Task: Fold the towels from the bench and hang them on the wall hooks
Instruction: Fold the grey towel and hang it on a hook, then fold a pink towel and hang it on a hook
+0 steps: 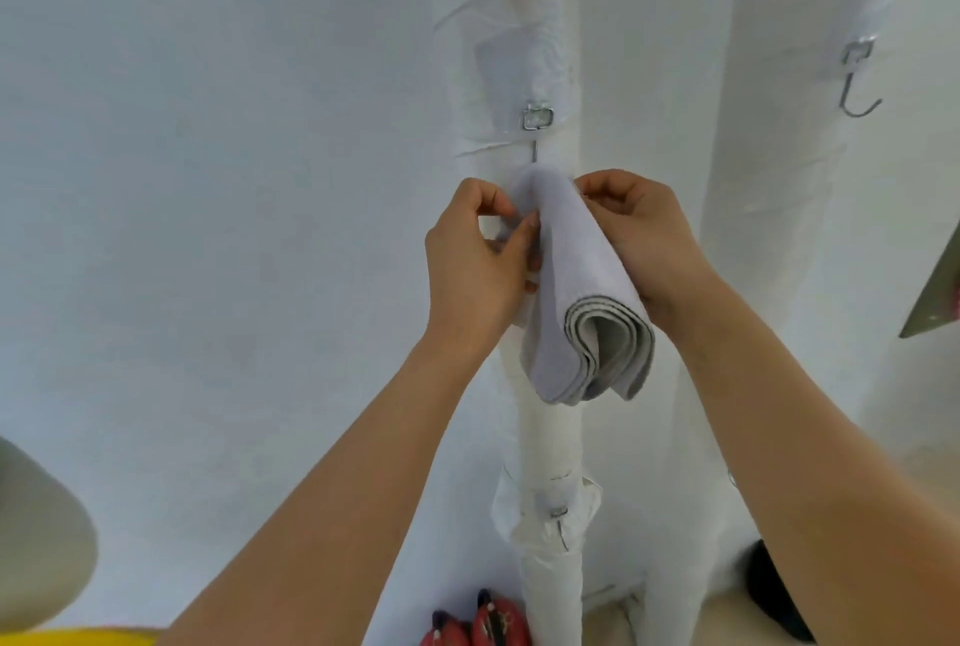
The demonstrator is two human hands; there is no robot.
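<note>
A folded pale grey towel [576, 292] hangs against a white wrapped pipe [550, 443], its top just under a metal wall hook [536, 126] whose lower end the cloth hides. My left hand [475, 261] pinches the towel's upper left edge between thumb and fingers. On the right side of the towel my right hand [641, 240] holds it with curled fingers. The towel's layered folded end droops open toward me at the bottom. A second, bare hook [857, 84] is fixed on the wider white column to the right.
A third small hook [560, 523] sits low on the same pipe. Red shoes [478, 622] stand on the floor at the pipe's foot. A yellow edge [78, 637] and a grey shape [36, 536] lie at lower left; a dark object [779, 593] is at lower right.
</note>
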